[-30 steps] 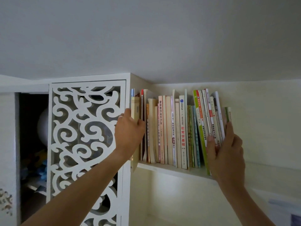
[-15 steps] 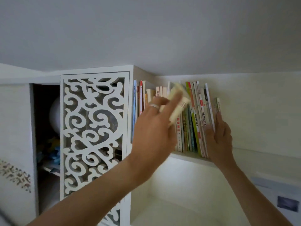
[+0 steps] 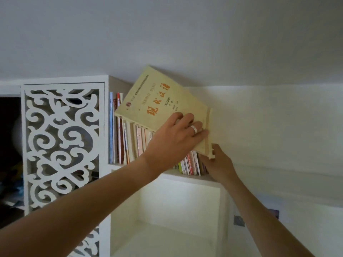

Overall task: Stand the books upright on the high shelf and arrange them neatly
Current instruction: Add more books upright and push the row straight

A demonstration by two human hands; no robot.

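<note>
Pale yellow paperback book (image 3: 163, 101) held tilted before the row of upright books (image 3: 126, 141) on the white high shelf (image 3: 185, 176).
Left hand (image 3: 174, 143), at the book's 5 o'clock, has fingers (image 3: 196, 134) clamped on its cover; right hand (image 3: 219, 164) at the row's 3 o'clock end, finger state unclear.

A white fretwork panel (image 3: 63, 145), cut in scrolls, is seen at the left, set in the front of a cabinet (image 3: 106, 79). Left of the panel a dark opening (image 3: 10, 154) is shown, with blurred coloured things inside that cannot be made out. A grey-white ceiling (image 3: 167, 34) is spread across the top. A pale wall (image 3: 278, 127) is seen at the right, and two small dark pictures (image 3: 239, 221) are fixed low on it. A lit niche (image 3: 176, 210) is set lower down, between cabinet and wall.
</note>
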